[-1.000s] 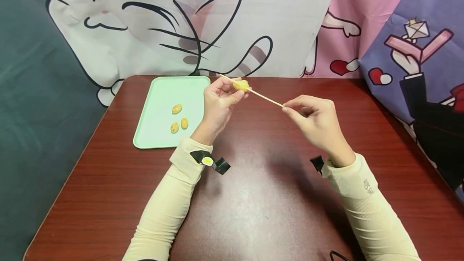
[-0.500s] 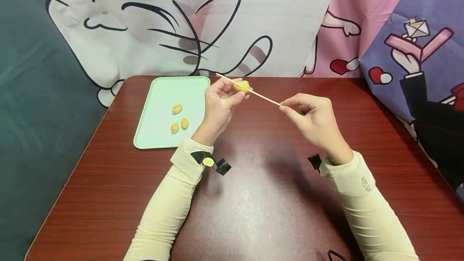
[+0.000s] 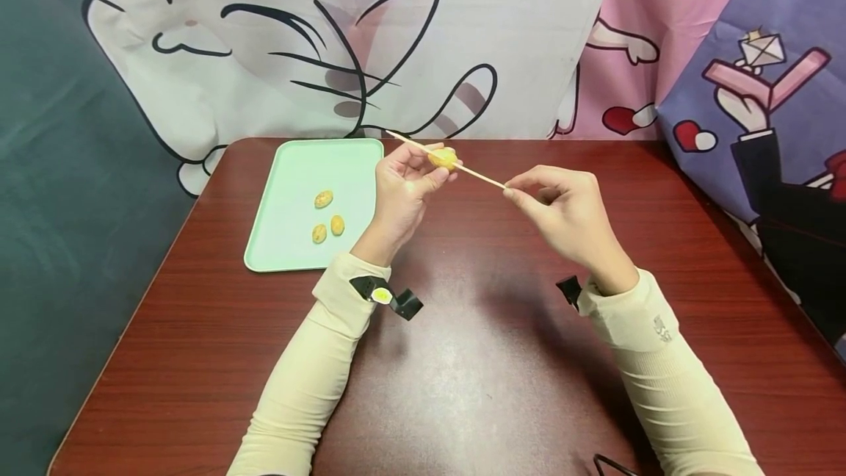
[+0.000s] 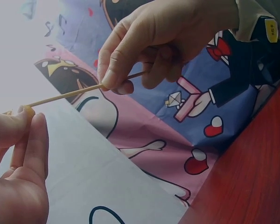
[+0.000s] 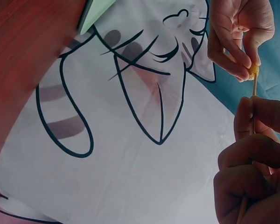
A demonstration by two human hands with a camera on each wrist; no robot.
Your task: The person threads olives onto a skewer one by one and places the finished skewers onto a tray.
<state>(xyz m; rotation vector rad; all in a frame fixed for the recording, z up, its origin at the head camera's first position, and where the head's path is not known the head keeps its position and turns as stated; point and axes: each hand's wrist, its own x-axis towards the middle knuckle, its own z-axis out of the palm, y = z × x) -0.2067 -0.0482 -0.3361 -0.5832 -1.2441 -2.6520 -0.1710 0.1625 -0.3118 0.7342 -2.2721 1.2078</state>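
A small yellow oval piece (image 3: 443,159) is pinched between the thumb and fingers of the left hand (image 3: 402,193), above the table's back part. A thin wooden stick (image 3: 481,177) runs across that piece, its far end sticking out up and left beyond the left fingers. The right hand (image 3: 568,215) pinches the stick between thumb and forefinger, a short way right of the piece. In the right wrist view the stick (image 5: 255,86) meets the yellow piece (image 5: 253,71) at the left fingertips; its rear part passes under the curled right fingers.
On the red-brown table (image 3: 436,388), a pale green tray (image 3: 284,189) lies at the back left, bearing three yellowish oval pieces, one of them near its middle (image 3: 323,199). A printed cloth (image 3: 515,35) hangs behind the table. A black cable (image 3: 611,464) shows at the front edge.
The right hand has moved left, closer to the left hand, and the stick has slid up and left, so more of it sticks out past the yellow piece. The left hand has barely shifted.
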